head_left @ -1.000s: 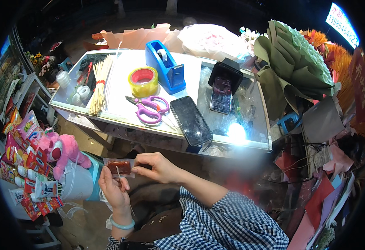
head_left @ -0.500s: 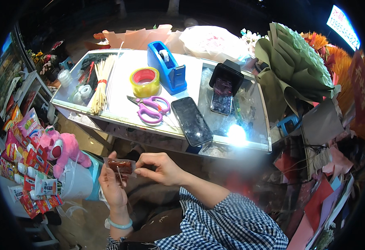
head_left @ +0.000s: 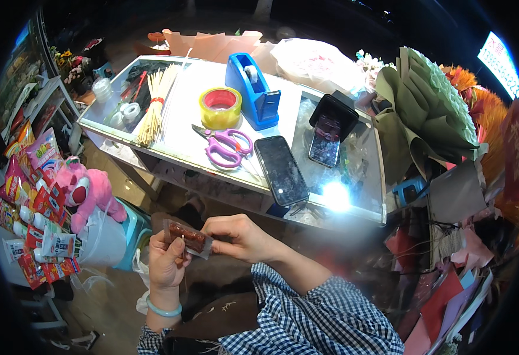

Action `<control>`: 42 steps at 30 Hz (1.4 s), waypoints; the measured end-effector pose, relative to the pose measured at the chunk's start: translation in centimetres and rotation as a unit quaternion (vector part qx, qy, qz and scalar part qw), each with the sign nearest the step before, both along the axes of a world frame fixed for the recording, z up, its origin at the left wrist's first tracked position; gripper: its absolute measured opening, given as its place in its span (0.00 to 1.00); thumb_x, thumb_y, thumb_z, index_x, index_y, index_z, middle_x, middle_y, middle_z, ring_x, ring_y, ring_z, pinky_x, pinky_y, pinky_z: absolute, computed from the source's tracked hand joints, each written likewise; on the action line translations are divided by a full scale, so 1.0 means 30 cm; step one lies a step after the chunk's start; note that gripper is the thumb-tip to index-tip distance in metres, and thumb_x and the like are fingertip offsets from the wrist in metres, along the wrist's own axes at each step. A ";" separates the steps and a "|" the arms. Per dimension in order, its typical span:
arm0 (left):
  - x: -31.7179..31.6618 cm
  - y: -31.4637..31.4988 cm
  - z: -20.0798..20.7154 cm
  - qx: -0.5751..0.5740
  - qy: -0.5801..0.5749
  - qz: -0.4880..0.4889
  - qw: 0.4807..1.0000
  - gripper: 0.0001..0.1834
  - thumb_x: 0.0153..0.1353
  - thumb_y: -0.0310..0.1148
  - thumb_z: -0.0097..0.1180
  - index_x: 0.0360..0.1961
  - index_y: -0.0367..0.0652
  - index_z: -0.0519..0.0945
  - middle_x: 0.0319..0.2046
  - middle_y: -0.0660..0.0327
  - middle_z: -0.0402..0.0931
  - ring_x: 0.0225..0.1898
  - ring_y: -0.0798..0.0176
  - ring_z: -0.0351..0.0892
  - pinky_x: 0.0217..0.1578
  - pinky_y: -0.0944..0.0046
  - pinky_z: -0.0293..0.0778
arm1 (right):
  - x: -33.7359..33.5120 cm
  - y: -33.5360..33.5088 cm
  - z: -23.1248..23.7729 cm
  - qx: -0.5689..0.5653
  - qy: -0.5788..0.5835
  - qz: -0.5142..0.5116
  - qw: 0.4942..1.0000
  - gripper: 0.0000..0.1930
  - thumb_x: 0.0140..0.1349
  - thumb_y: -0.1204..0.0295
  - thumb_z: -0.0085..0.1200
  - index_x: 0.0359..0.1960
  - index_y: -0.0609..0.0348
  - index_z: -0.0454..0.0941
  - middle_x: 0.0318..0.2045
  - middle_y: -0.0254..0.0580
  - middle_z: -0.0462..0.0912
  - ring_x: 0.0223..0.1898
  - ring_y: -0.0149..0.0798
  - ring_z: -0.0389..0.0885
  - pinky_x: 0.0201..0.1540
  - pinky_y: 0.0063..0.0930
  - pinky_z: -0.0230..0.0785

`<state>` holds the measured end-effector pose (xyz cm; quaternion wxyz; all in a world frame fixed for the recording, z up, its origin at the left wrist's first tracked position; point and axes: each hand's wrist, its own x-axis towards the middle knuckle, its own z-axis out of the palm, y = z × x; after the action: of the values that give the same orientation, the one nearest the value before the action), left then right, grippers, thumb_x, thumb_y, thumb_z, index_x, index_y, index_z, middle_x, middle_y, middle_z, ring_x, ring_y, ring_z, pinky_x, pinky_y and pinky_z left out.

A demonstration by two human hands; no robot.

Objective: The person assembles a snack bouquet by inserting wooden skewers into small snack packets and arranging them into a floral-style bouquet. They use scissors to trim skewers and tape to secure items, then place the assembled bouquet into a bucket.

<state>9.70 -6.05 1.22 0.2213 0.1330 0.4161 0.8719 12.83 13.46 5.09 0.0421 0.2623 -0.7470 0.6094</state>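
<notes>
A small clear packet with a reddish-brown, sausage-like snack (head_left: 189,238) inside lies across my hands above my lap. My left hand (head_left: 168,264) grips its left part, the thumb pressed on the front and the fingers behind. A pale tip, perhaps of a thin stick, shows by that thumb; most of it is hidden. At the packet's right end my right hand (head_left: 237,236) pinches the clear edge between thumb and bent fingers. A pale blue bangle (head_left: 164,311) circles my left wrist.
Ahead stands a glass-topped table (head_left: 212,171) with purple scissors (head_left: 228,149), yellow tape (head_left: 220,106), a blue tape dispenser (head_left: 253,94), bundled sticks (head_left: 156,109) and phones (head_left: 281,170). At left, a pink plush toy (head_left: 93,192) sits beside snack packets (head_left: 49,231); wrapped bouquets (head_left: 419,112) fill the right.
My left thumb has come down onto the front of the packet, and the packet now tilts down to the right. The thin stick below it is no longer plainly visible. The view has shifted slightly.
</notes>
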 end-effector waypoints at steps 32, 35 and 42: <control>-0.035 -0.037 0.032 0.058 0.083 0.254 0.962 0.19 0.66 0.35 0.49 0.54 0.37 0.68 0.46 0.51 0.75 0.46 0.57 0.78 0.43 0.65 0.78 | -0.413 0.564 0.019 -0.166 0.005 -0.357 0.919 0.06 0.55 0.75 0.57 0.30 0.64 0.84 0.55 0.43 0.71 0.55 0.39 0.68 0.59 0.35 0.55; -0.047 -0.034 0.032 0.066 0.068 0.234 0.968 0.18 0.67 0.35 0.48 0.53 0.36 0.70 0.46 0.51 0.76 0.46 0.58 0.78 0.43 0.65 0.78 | -0.429 0.591 -0.004 0.051 0.025 -0.467 0.882 0.07 0.52 0.74 0.58 0.24 0.67 0.81 0.46 0.48 0.76 0.47 0.42 0.75 0.51 0.33 0.65; -0.058 -0.016 -0.025 0.079 -0.019 0.218 0.972 0.15 0.66 0.35 0.50 0.49 0.37 0.75 0.45 0.54 0.77 0.48 0.55 0.78 0.48 0.58 0.78 | -0.433 0.631 -0.048 0.306 0.009 -0.498 0.811 0.10 0.51 0.71 0.53 0.21 0.68 0.79 0.17 0.58 0.76 0.21 0.49 0.79 0.28 0.39 0.68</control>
<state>7.95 -6.52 0.46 0.0222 0.0392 0.3604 0.9317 -0.18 32.39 3.66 0.2638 -0.1407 -0.9230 0.2422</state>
